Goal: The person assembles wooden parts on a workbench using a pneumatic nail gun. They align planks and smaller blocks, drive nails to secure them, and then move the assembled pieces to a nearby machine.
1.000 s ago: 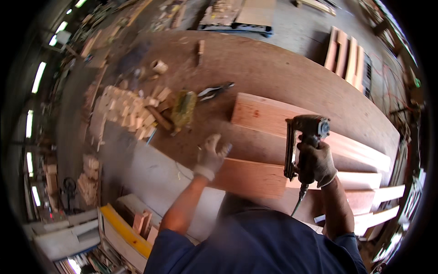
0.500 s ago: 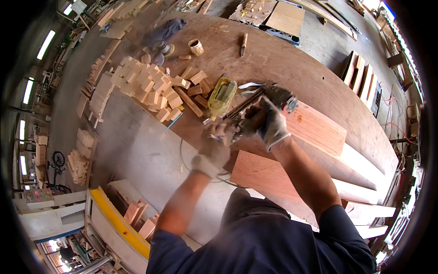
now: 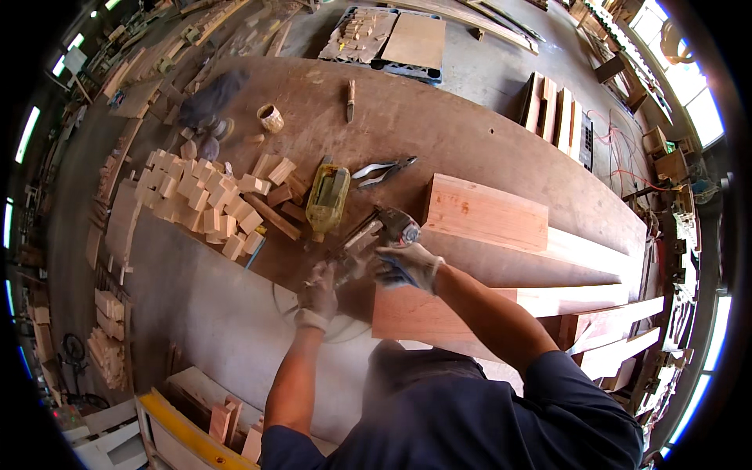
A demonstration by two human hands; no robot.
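Both my hands wear pale work gloves and hold a dark metal power tool (image 3: 364, 239), apparently an air nail gun, above the bench. My left hand (image 3: 317, 291) is closed round its lower end, where a thin hose loops down. My right hand (image 3: 411, 266) is at its handle by the round head, fingers curled and partly blurred. Just beyond the tool lie pliers (image 3: 377, 169) with pale handles and a yellowish clear bottle (image 3: 327, 202). A reddish timber beam (image 3: 486, 211) ends right of the tool; a second beam (image 3: 431, 313) lies nearer my body.
Many small wooden blocks (image 3: 200, 196) are heaped at the left. Farther back are a stained cup (image 3: 270, 118), a chisel-like tool (image 3: 351, 102) and a dark cloth (image 3: 211, 98). A yellow-edged cart (image 3: 188, 435) stands near left; a pallet with boards (image 3: 415, 43) lies beyond the bench.
My view has swung right. The tool and both hands have come nearer my body, away from the far beam's end, uncovering the pliers.
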